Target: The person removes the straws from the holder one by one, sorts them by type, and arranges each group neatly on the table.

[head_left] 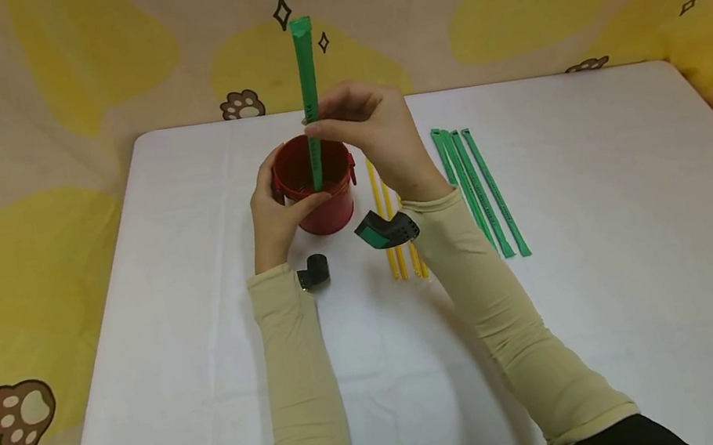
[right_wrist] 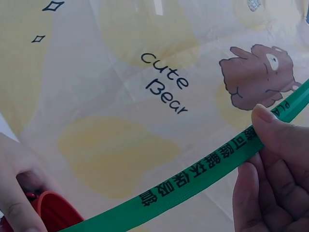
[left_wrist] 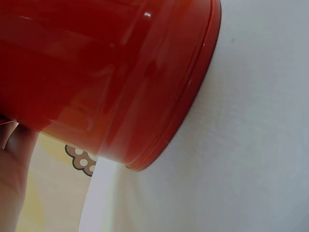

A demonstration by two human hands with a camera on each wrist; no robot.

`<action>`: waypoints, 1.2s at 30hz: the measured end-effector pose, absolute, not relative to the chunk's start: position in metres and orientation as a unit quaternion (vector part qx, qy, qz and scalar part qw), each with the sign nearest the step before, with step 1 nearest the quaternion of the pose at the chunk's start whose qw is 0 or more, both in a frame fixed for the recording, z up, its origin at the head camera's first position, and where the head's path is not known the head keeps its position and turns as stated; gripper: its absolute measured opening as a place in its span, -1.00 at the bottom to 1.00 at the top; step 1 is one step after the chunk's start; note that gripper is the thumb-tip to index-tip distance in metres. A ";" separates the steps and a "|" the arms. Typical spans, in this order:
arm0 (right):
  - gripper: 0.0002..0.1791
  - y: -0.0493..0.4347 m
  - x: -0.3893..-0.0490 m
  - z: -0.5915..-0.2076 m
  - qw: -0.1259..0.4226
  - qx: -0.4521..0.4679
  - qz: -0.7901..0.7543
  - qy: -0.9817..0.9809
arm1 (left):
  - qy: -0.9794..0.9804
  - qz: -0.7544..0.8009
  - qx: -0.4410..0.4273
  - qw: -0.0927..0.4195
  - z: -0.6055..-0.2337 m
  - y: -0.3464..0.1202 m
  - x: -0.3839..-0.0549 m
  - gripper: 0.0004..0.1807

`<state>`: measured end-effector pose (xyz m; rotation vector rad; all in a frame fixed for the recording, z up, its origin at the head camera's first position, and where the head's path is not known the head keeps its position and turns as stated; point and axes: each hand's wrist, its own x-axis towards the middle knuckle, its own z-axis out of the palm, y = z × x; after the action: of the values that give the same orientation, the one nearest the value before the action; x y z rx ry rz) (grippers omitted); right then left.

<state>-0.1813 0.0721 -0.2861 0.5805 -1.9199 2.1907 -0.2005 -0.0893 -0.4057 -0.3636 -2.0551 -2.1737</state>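
My left hand (head_left: 273,217) curls round the side of a small red bucket (head_left: 330,217), its thumb along the near rim. The bucket stands upright on the table, and its glossy wall (left_wrist: 111,77) fills much of the left wrist view. Between thumb and fingers, my right hand (head_left: 379,131) pinches a green paper-wrapped straw (head_left: 305,64) about midway along its length. The straw is nearly vertical, with its lower end inside the bucket's mouth. Dark printed characters run along the wrapper (right_wrist: 193,179) in the right wrist view.
Several green wrapped straws (head_left: 485,188) lie side by side to the right of the bucket. Several yellow straws (head_left: 393,264) lie partly hidden under my right wrist. The white table (head_left: 158,353) meets a patterned cloth (head_left: 363,14) at its far edge.
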 end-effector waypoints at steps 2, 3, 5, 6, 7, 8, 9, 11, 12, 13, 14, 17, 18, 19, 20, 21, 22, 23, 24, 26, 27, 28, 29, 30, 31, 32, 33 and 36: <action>-0.90 0.074 -0.180 -0.285 0.092 0.195 0.736 -0.642 | -0.682 -0.719 -0.119 0.062 -0.405 -0.089 -0.200 -0.12; -0.90 0.075 -0.180 -0.285 0.095 0.194 0.737 -0.641 | -0.683 -0.718 -0.118 0.062 -0.405 -0.089 -0.200 -0.12; -0.88 0.076 -0.180 -0.283 0.101 0.193 0.739 -0.637 | -0.684 -0.717 -0.118 0.062 -0.405 -0.089 -0.199 -0.12; -0.86 0.077 -0.180 -0.283 0.103 0.192 0.741 -0.635 | -0.683 -0.718 -0.119 0.062 -0.405 -0.089 -0.199 -0.12; -0.85 0.077 -0.179 -0.282 0.106 0.192 0.744 -0.631 | -0.683 -0.718 -0.118 0.062 -0.405 -0.089 -0.199 -0.12; -0.84 0.078 -0.179 -0.281 0.108 0.190 0.747 -0.627 | -0.683 -0.719 -0.118 0.062 -0.405 -0.089 -0.199 -0.12; -0.83 0.078 -0.179 -0.280 0.112 0.192 0.749 -0.624 | -0.681 -0.720 -0.117 0.061 -0.405 -0.089 -0.199 -0.13; -0.83 0.080 -0.178 -0.279 0.122 0.195 0.752 -0.618 | -0.679 -0.722 -0.118 0.061 -0.406 -0.090 -0.199 -0.12; -0.83 0.081 -0.178 -0.278 0.127 0.195 0.753 -0.616 | -0.678 -0.723 -0.119 0.061 -0.406 -0.090 -0.200 -0.12; -0.84 0.082 -0.177 -0.277 0.132 0.195 0.754 -0.613 | -0.678 -0.723 -0.119 0.061 -0.406 -0.090 -0.200 -0.12; -0.85 0.083 -0.177 -0.276 0.138 0.194 0.754 -0.612 | -0.678 -0.722 -0.119 0.061 -0.406 -0.090 -0.201 -0.13; -0.85 0.087 -0.176 -0.274 0.154 0.192 0.759 -0.603 | -0.677 -0.723 -0.121 0.062 -0.406 -0.090 -0.201 -0.13; -0.84 0.088 -0.176 -0.275 0.159 0.191 0.761 -0.599 | -0.678 -0.723 -0.121 0.064 -0.406 -0.090 -0.201 -0.14; -0.83 0.090 -0.176 -0.275 0.164 0.189 0.765 -0.594 | -0.678 -0.722 -0.122 0.065 -0.406 -0.090 -0.201 -0.14; -0.81 0.091 -0.177 -0.276 0.171 0.189 0.767 -0.589 | -0.677 -0.722 -0.123 0.067 -0.406 -0.090 -0.201 -0.14; -0.80 0.092 -0.177 -0.276 0.175 0.188 0.772 -0.581 | -0.676 -0.723 -0.125 0.068 -0.407 -0.090 -0.201 -0.14; -0.78 0.093 -0.177 -0.277 0.179 0.189 0.778 -0.572 | -0.675 -0.724 -0.127 0.070 -0.407 -0.090 -0.201 -0.14; -0.76 0.095 -0.177 -0.277 0.183 0.190 0.783 -0.564 | -0.674 -0.724 -0.128 0.072 -0.406 -0.090 -0.201 -0.14; -0.75 0.096 -0.177 -0.277 0.187 0.193 0.787 -0.556 | -0.672 -0.725 -0.131 0.075 -0.406 -0.090 -0.201 -0.13; -0.72 0.100 -0.177 -0.277 0.195 0.198 0.796 -0.538 | -0.669 -0.726 -0.138 0.080 -0.406 -0.090 -0.200 -0.12; -0.71 0.102 -0.176 -0.276 0.197 0.199 0.801 -0.529 | -0.669 -0.726 -0.141 0.083 -0.405 -0.090 -0.200 -0.12; -0.70 0.104 -0.176 -0.276 0.200 0.201 0.805 -0.521 | -0.668 -0.725 -0.143 0.085 -0.405 -0.090 -0.200 -0.12; -0.71 0.106 -0.175 -0.276 0.204 0.201 0.809 -0.513 | -0.668 -0.725 -0.144 0.086 -0.405 -0.091 -0.200 -0.12; -0.70 0.108 -0.175 -0.275 0.207 0.200 0.813 -0.506 | -0.668 -0.724 -0.146 0.087 -0.405 -0.091 -0.200 -0.11; -0.70 0.110 -0.174 -0.275 0.210 0.198 0.817 -0.499 | -0.669 -0.723 -0.146 0.087 -0.405 -0.091 -0.200 -0.11; -0.69 0.111 -0.173 -0.274 0.213 0.194 0.821 -0.493 | -0.671 -0.723 -0.144 0.086 -0.405 -0.091 -0.200 -0.11; -0.69 0.113 -0.173 -0.274 0.214 0.190 0.826 -0.486 | -0.671 -0.723 -0.143 0.085 -0.405 -0.091 -0.201 -0.10; -0.68 0.119 -0.171 -0.273 0.220 0.180 0.833 -0.475 | -0.672 -0.723 -0.137 0.082 -0.405 -0.092 -0.201 -0.07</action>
<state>-0.1713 0.1193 -0.2727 0.4971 -1.3150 2.3033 -0.2012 -0.0919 -0.4052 -0.4096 -2.0068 -2.1616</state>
